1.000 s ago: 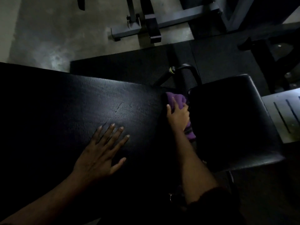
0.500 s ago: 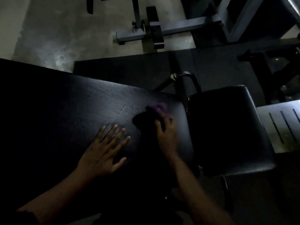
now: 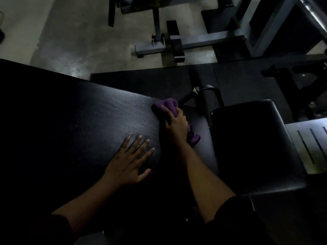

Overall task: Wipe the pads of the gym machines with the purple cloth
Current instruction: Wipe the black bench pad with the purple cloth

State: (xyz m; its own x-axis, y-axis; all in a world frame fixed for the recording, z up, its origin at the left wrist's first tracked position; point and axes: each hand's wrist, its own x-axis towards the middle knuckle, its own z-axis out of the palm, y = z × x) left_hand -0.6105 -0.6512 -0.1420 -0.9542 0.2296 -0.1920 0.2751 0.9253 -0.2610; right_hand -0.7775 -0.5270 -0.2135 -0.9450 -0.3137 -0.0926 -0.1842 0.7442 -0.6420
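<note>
Purple cloth (image 3: 168, 104), bunched microfibre, sits at the far right corner of the long black vinyl back pad (image 3: 79, 121), just beside the gap to the smaller black square seat pad (image 3: 247, 142). We see the right hand (image 3: 177, 122) on top of it, fingers curled round the wad and pressing it onto the pad; a loose tail sticks out by the wrist. We judge it's bunched for a firm grip while scrubbing that edge. We see the left hand (image 3: 130, 164) flat on the same pad, nearer and to the left, fingers straight and spread, holding nothing. It's likely bracing the person's lean. Hands apart, not touching. We note a curved black metal handle (image 3: 206, 87) just beyond the cloth. Seat pad probably comes next, we guess.
</note>
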